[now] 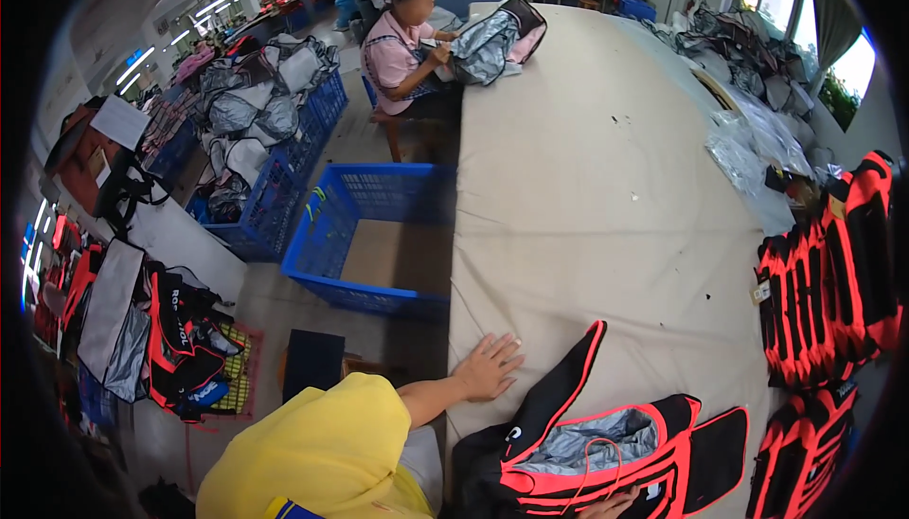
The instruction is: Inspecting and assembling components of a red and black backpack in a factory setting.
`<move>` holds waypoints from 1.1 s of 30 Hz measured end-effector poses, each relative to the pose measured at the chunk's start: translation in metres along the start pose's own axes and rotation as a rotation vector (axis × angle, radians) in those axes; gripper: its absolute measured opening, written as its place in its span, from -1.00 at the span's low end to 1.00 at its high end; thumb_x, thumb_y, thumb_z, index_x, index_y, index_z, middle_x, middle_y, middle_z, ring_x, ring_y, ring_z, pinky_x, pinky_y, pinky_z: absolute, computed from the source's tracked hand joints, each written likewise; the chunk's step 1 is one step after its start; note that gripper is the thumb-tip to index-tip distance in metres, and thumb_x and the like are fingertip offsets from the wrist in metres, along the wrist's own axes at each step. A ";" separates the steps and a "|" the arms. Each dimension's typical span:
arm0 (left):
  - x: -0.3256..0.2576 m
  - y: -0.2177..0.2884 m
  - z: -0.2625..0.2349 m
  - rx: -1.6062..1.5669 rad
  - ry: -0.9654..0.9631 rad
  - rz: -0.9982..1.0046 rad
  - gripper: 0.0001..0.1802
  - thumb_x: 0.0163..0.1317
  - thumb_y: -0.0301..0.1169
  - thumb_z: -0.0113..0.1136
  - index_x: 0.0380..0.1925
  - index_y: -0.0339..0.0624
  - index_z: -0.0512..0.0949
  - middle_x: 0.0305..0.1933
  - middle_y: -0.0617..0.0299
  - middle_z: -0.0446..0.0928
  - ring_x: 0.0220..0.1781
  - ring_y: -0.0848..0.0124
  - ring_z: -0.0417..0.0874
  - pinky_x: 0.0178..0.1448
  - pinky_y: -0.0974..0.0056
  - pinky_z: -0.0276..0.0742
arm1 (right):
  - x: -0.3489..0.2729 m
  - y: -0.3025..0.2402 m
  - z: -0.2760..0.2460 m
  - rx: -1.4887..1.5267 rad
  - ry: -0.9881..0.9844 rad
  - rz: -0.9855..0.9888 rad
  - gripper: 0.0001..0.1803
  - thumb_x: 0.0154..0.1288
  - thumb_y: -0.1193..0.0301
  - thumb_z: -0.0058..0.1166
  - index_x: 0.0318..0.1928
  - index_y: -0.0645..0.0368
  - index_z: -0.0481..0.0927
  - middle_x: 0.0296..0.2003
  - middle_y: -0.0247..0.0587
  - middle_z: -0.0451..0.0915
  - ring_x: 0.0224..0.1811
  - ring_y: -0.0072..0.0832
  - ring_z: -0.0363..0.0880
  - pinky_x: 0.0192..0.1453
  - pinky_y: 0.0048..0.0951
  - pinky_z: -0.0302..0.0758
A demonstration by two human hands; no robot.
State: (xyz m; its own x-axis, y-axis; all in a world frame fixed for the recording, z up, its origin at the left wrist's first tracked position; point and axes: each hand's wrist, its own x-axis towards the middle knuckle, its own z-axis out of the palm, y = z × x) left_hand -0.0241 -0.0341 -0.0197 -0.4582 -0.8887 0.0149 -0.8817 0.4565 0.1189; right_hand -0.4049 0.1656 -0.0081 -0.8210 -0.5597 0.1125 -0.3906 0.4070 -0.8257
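Note:
My left hand (488, 367) lies flat on the beige cloth-covered table (606, 206), fingers spread, holding nothing. In front of me at the table's near end is a black bag (663, 462) with red-orange trim and a silver lining. Its flap (563, 377) is raised toward the far side, so the lining (597, 443) shows. A thin red cord (601, 453) loops over the opening. At the lower edge my right hand (611, 505) is closed on the bag's near side; only some fingers show, and the rest is cut off.
Left of the table stands a blue crate (369, 296). Fuller crates (251, 216) of silver pieces stand behind it. A seated co-worker (402, 55) handles a silver-lined bag (488, 50) at the far left edge. Stacked black and red bags (824, 282) line the right side.

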 end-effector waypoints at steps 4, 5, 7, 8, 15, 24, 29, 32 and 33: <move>-0.003 -0.001 -0.002 -0.002 0.010 -0.015 -0.31 0.56 0.08 -0.01 0.55 0.01 0.41 0.72 0.03 0.20 0.80 0.03 0.03 0.77 -0.25 -0.12 | 0.002 0.004 0.002 -0.056 -0.008 -0.086 -0.41 0.83 0.12 -0.29 0.46 0.35 0.47 0.37 0.23 0.58 0.42 0.02 0.55 0.50 -0.12 0.47; -0.004 -0.002 -0.002 -0.004 0.015 -0.017 -0.31 0.56 0.07 -0.01 0.55 0.01 0.42 0.71 0.03 0.21 0.79 0.02 0.03 0.77 -0.26 -0.12 | 0.001 0.003 0.001 -0.053 -0.014 -0.082 -0.40 0.83 0.11 -0.30 0.46 0.35 0.47 0.37 0.23 0.58 0.42 0.03 0.55 0.50 -0.12 0.47; -0.002 0.000 -0.002 -0.008 0.018 -0.012 -0.32 0.55 0.07 0.00 0.55 0.01 0.42 0.71 0.03 0.22 0.79 0.02 0.04 0.76 -0.26 -0.11 | 0.001 0.004 -0.002 -0.049 -0.022 -0.078 -0.39 0.83 0.09 -0.31 0.46 0.35 0.48 0.36 0.23 0.58 0.42 0.04 0.55 0.50 -0.12 0.47; 0.000 0.001 -0.002 -0.014 0.021 -0.004 -0.32 0.55 0.06 0.01 0.54 0.01 0.42 0.70 0.02 0.23 0.79 0.01 0.04 0.76 -0.26 -0.11 | 0.000 0.004 -0.002 -0.048 -0.024 -0.076 -0.38 0.83 0.08 -0.31 0.46 0.35 0.48 0.36 0.23 0.58 0.41 0.04 0.55 0.50 -0.11 0.47; 0.001 -0.005 -0.001 -0.016 0.036 0.015 -0.32 0.53 0.05 0.06 0.53 -0.01 0.43 0.69 -0.01 0.25 0.78 0.00 0.07 0.75 -0.26 -0.08 | 0.001 -0.003 0.008 -0.042 0.013 -0.035 -0.35 0.83 0.03 -0.35 0.44 0.35 0.49 0.35 0.22 0.58 0.40 0.06 0.56 0.50 -0.10 0.47; 0.005 -0.011 0.001 0.011 0.076 0.008 -0.30 0.50 0.09 0.09 0.52 0.04 0.45 0.69 0.01 0.24 0.77 0.00 0.09 0.73 -0.29 -0.06 | 0.006 0.015 0.009 -0.014 0.016 -0.084 -0.24 0.76 -0.12 -0.33 0.39 0.35 0.54 0.25 0.21 0.66 0.31 0.03 0.64 0.42 -0.09 0.56; -0.004 0.003 -0.006 0.047 -0.030 0.012 -0.31 0.50 0.09 0.07 0.52 0.05 0.45 0.69 -0.01 0.24 0.77 0.00 0.09 0.73 -0.30 -0.08 | 0.000 -0.003 -0.004 -0.096 -0.012 -0.046 -0.25 0.78 -0.09 -0.35 0.42 0.36 0.51 0.28 0.25 0.63 0.33 0.10 0.61 0.41 -0.11 0.53; -0.001 -0.001 -0.006 0.022 -0.020 0.003 -0.31 0.49 0.08 0.09 0.51 0.03 0.46 0.69 -0.02 0.24 0.77 -0.01 0.09 0.73 -0.30 -0.08 | 0.006 0.004 0.006 -0.047 -0.005 -0.085 -0.33 0.80 0.03 -0.33 0.43 0.38 0.49 0.28 0.27 0.63 0.34 0.10 0.61 0.45 -0.11 0.50; 0.000 -0.002 -0.007 0.016 0.000 0.012 -0.31 0.49 0.08 0.09 0.51 0.02 0.46 0.69 -0.02 0.24 0.77 -0.01 0.09 0.73 -0.30 -0.08 | 0.006 -0.003 0.003 -0.055 -0.011 -0.099 -0.34 0.80 0.04 -0.31 0.43 0.39 0.49 0.28 0.27 0.63 0.34 0.10 0.61 0.45 -0.11 0.50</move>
State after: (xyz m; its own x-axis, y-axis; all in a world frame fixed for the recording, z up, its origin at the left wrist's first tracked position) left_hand -0.0213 -0.0350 -0.0131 -0.4691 -0.8830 0.0166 -0.8776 0.4682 0.1028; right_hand -0.4073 0.1595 -0.0067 -0.7727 -0.6070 0.1854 -0.4921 0.3884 -0.7791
